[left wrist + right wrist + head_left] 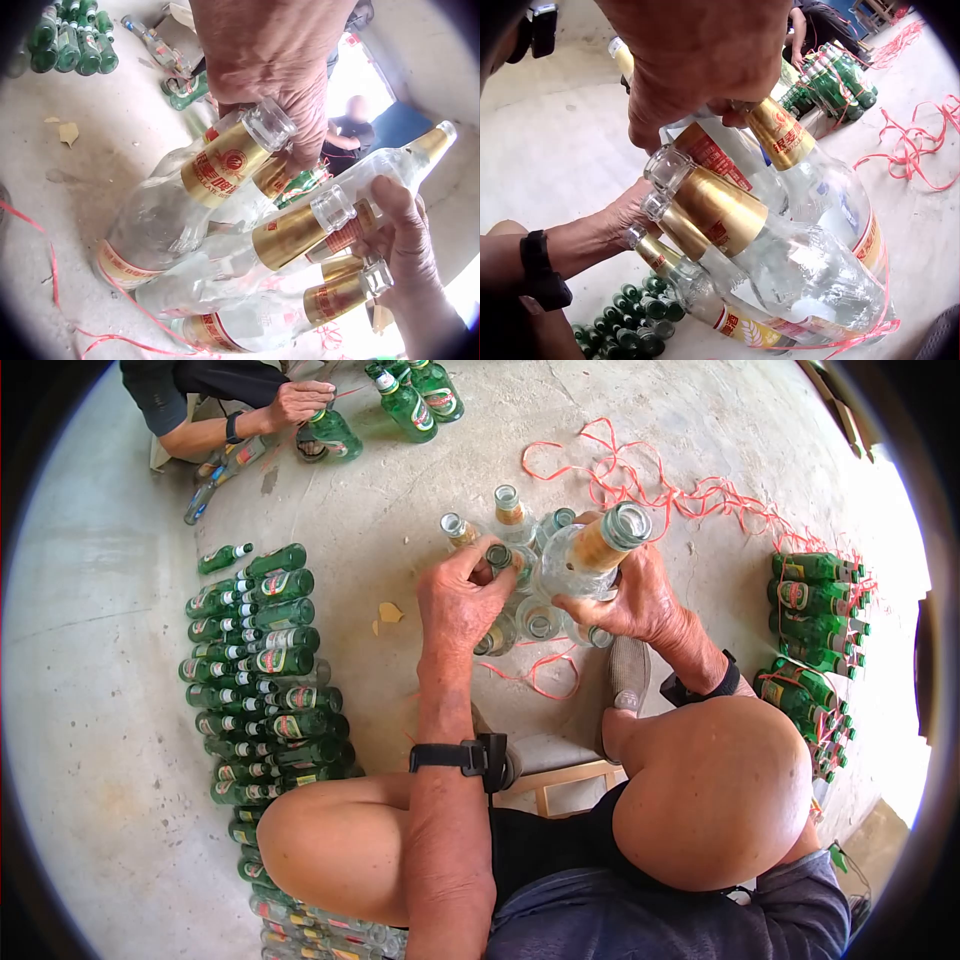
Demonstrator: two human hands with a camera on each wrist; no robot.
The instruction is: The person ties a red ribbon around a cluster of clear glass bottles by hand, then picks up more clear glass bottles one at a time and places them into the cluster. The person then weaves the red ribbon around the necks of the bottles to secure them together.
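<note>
Several clear glass bottles with gold neck labels point(292, 236) point(720, 210) stand in a tight cluster on the floor, with red string point(855, 343) low around them. My left hand point(462, 600) point(274, 67) pinches the neck of one bottle point(498, 556) at the cluster's left side. On the right, my right hand point(645, 595) point(697, 67) grips another clear bottle point(590, 555) point(390, 169) round its body, tilted and higher than the others. Its base is hidden in the head view.
Rows of green bottles point(285, 612) lie at the left; more bundled green bottles point(805, 597) are at the right. Loose red string point(640, 475) spreads beyond the cluster. At the upper left, another person's hand point(300, 402) touches a green bottle point(335, 435).
</note>
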